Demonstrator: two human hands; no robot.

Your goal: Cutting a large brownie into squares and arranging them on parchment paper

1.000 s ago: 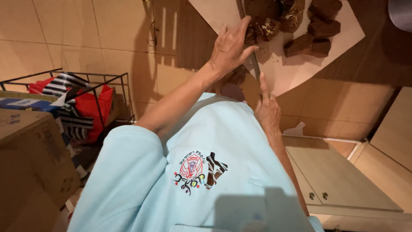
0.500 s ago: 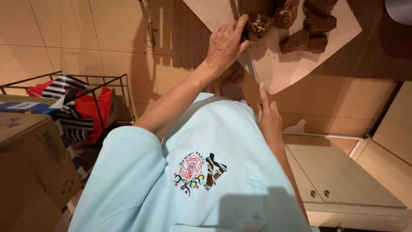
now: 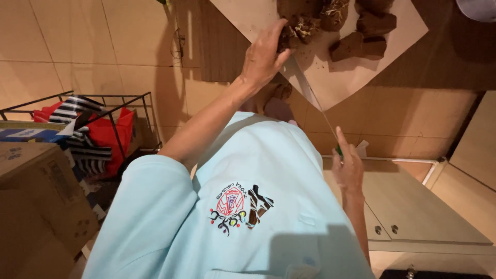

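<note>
Seen from above, two hands work over a sheet of tan paper laid on a dark wooden table. One hand, the left by the head camera's view, lies with fingers curled down over a dark brown fibrous block, pressing it against the paper near the sheet's lower left edge. The right hand sits well apart from it, low over the pale blue shirt, fingers wrapped round the green handle of one long knife; the thin blade runs up slantwise from that grip to the block under the left hand, its tip hidden there. On the paper about four or five brown chunks can be counted, some cut off by the top edge of the view: the held one, a crumbly one beside it, and two squarer pieces lying toward the right, apart from the blade. Bare paper lies open below those pieces down to the sheet's pointed corner. Left of the body stands one black wire rack holding red and striped cloth, with one cardboard box just beside it; a pale cabinet with two small knobs is on the right.
</note>
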